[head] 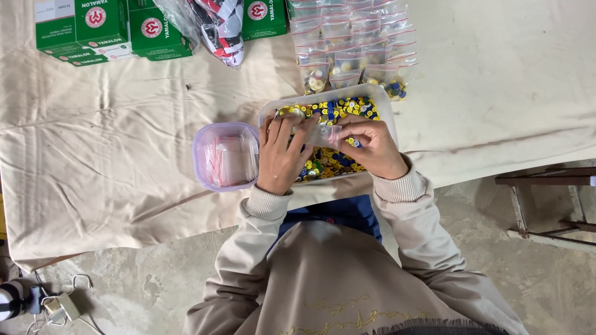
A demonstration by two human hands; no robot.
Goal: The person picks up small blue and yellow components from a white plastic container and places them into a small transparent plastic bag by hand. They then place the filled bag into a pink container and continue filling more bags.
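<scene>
Head view is looking straight down on a person sitting at a tabletop (124, 161) draped in a cream cloth. Both hands are working over a shallow white tray (388, 105) heaped with yellow and blue buttons (338, 108). The left hand (280, 155) is curling its fingers around one end of a small clear bag (323, 135), and the right hand (371, 146) is pinching the other end, so the bag is being held between them just above the buttons; a few yellow and blue pieces are showing at the right fingertips, though whether they are going inside the bag is too small to tell.

Just beside the tray on the left, a pale lilac tub (205, 133) is holding a stack of empty clear bags (233, 160) with red seal strips. Beyond the tray, rows of filled bags (354, 46) are lying overlapped, each showing buttons at the bottom. Judging from this, a good share of the bagging is already finished, yet the tray is still full and plenty of empty bags are waiting, so much work seems to be left.

Green cartons (99, 28) and a crumpled plastic wrapper (214, 25) are lying at the far edge.
</scene>
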